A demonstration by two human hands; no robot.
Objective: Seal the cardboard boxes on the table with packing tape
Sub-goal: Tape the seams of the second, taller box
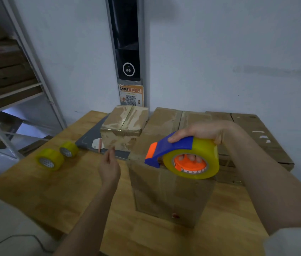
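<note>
There is a single view, from a wide-angle camera worn on the person's head. It looks forward and steeply down over the light wooden table, close enough that both bare forearms enter from the bottom edge. Straight lines bow toward the borders. The pale wall fills the upper half, and a grey metal shelving rack stands at far left.

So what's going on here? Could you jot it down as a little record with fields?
right hand: grips tape dispenser over the near box
left hand: open, holds nothing, left of that box
spare rolls: two, on the table, far left
small box: already taped, behind
setting: wall, shelf at left
</note>
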